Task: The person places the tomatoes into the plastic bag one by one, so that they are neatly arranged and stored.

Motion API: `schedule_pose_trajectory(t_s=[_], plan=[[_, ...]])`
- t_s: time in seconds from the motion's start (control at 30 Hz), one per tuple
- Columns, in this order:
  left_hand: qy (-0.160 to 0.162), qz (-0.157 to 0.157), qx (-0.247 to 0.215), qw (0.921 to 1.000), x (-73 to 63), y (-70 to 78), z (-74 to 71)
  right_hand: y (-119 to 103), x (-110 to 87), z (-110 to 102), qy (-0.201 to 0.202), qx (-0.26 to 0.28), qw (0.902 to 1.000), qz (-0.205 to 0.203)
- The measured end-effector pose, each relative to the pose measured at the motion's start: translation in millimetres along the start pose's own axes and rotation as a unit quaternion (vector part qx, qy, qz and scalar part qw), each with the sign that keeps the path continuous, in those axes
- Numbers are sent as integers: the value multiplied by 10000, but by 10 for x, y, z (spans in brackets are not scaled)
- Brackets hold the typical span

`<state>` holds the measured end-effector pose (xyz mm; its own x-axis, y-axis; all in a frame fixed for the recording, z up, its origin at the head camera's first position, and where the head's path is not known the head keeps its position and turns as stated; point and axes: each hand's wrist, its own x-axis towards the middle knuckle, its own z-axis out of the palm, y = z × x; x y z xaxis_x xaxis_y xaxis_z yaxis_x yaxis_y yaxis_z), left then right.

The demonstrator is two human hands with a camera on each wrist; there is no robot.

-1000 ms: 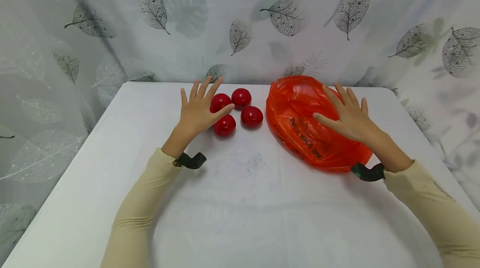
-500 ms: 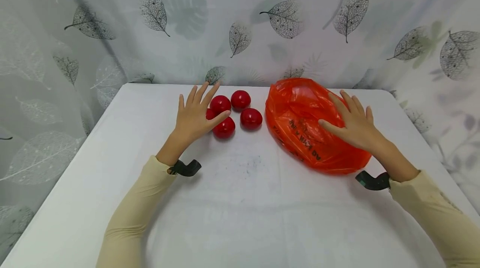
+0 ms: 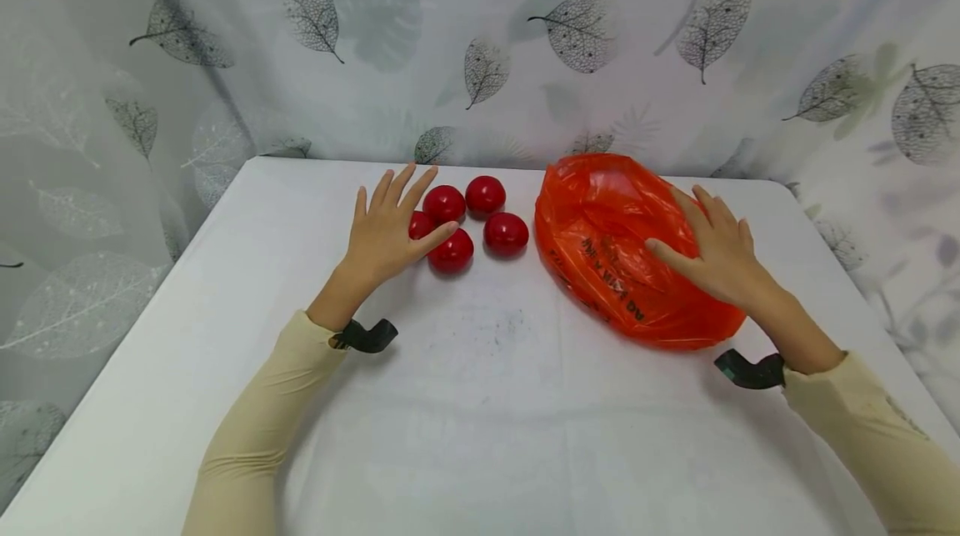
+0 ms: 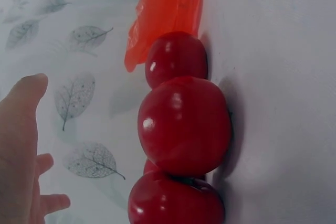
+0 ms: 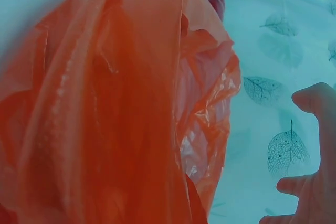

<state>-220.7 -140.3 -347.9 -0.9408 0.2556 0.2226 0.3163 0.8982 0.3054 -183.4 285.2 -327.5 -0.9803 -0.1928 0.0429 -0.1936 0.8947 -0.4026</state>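
Observation:
Several glossy, dark red round fruits (image 3: 506, 234) lie close together on the table; whether they are tomatoes or apples I cannot tell. My left hand (image 3: 384, 227) hovers at their left with fingers spread, partly covering one. In the left wrist view, the nearest fruit (image 4: 184, 127) is apart from the thumb (image 4: 29, 90). An orange-red plastic bag (image 3: 607, 261) with dark print lies to the right of the fruits. Over its right side hangs my right hand (image 3: 716, 257), fingers extended and holding nothing. In the right wrist view, the bag's crumpled opening (image 5: 202, 124) faces the thumb side.
A white table (image 3: 480, 436) carries everything, its far edge just behind the fruits and bag. A leaf-patterned curtain (image 3: 405, 44) hangs behind and at both sides. Dark straps (image 3: 367, 336) sit at both wrists.
My right hand has drifted a little right and toward me over the bag. The left hand has shifted slightly left. Fruits and bag lie as before.

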Motion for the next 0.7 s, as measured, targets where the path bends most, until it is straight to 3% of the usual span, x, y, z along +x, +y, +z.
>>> schedule_pose_trajectory(t_s=[0.2,0.43,0.7], plan=[[-33,-23,27,10000,-35,-37,15,49,-49,11,-50,15,9999,-158],[-56,-75,8,10000,-70,-114,69,130,-98,44,39,153,9999,13],[-118,-90,-73,9999,-113,-202,145,240,-189,54,240,1075,9939,26]])
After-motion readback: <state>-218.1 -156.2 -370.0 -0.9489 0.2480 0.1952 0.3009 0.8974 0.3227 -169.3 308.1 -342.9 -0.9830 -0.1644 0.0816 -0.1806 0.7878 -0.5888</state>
